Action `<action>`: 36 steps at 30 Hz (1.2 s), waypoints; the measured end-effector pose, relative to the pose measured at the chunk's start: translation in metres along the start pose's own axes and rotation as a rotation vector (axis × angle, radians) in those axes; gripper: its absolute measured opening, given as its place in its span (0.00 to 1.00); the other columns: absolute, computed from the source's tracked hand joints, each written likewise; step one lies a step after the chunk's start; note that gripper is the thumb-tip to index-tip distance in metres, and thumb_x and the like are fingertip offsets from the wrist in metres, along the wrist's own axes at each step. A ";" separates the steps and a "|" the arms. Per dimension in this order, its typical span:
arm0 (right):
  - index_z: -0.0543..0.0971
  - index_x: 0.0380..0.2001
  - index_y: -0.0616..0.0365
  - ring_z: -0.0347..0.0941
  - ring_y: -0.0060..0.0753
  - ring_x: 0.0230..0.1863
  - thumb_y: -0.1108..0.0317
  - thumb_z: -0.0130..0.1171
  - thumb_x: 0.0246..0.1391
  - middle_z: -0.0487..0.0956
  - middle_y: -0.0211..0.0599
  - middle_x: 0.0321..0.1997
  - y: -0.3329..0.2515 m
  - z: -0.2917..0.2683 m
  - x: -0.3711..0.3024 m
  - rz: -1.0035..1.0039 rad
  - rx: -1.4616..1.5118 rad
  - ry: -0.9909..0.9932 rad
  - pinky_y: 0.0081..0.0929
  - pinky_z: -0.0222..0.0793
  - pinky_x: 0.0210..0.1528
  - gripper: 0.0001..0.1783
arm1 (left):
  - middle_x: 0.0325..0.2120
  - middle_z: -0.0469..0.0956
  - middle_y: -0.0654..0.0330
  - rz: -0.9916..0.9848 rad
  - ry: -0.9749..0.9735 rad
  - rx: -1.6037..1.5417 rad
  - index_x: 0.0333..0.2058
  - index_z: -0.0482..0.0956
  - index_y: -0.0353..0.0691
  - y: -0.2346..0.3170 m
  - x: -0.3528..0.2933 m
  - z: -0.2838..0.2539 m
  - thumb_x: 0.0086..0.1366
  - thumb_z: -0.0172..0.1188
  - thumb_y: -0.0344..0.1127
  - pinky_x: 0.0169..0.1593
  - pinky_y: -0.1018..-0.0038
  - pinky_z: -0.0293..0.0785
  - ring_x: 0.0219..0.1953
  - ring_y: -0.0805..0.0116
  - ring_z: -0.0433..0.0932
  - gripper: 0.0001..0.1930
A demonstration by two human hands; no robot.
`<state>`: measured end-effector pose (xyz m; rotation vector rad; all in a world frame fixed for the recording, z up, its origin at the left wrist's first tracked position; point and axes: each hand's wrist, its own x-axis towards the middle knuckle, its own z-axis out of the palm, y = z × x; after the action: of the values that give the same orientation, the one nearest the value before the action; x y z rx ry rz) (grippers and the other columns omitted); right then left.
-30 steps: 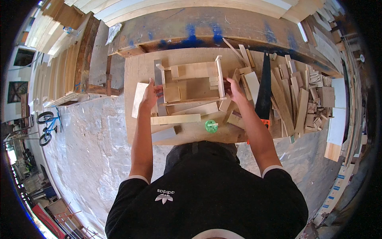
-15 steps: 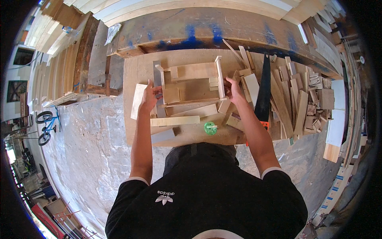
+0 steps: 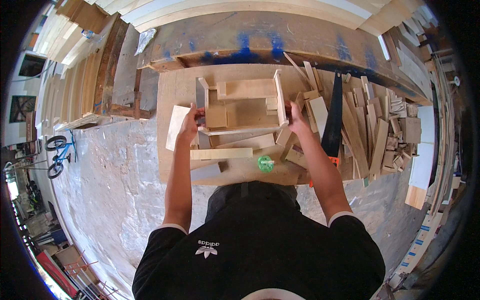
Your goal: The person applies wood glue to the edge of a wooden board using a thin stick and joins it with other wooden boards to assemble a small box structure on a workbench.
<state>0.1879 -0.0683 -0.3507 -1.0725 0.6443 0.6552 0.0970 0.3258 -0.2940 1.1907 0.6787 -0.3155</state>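
In the head view, the one wooden frame (image 3: 250,90), over one plywood board (image 3: 175,90), looked slightly larger than half a second earlier: probably lifted, so being moved whole. Two hands, left (image 3: 189,124) and right (image 3: 296,120), grasped its opposite ends. One handsaw (image 3: 333,115) and one green round object (image 3: 265,163) lay nearby.

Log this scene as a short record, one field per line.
Main item: wooden frame with upright end pieces
Left grip: on the frame's left end
Right grip: on the frame's right end
Surface: wooden tabletop
Near edge: round green item
Right side: saw, black blade, orange handle; loose wood pieces beyond
Floor, far left: blue bicycle
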 end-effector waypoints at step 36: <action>0.76 0.47 0.54 0.73 0.33 0.35 0.24 0.55 0.39 0.77 0.37 0.37 -0.058 0.028 -0.087 0.247 -0.373 -0.180 0.33 0.70 0.37 0.46 | 0.31 0.77 0.68 -0.082 -0.031 0.031 0.43 0.74 0.47 -0.008 0.004 0.007 0.64 0.59 0.46 0.33 0.76 0.72 0.34 0.78 0.76 0.13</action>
<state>0.1801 -0.0762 -0.2433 -1.2697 0.5118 1.1050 0.0982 0.3173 -0.3010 1.1868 0.6992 -0.4135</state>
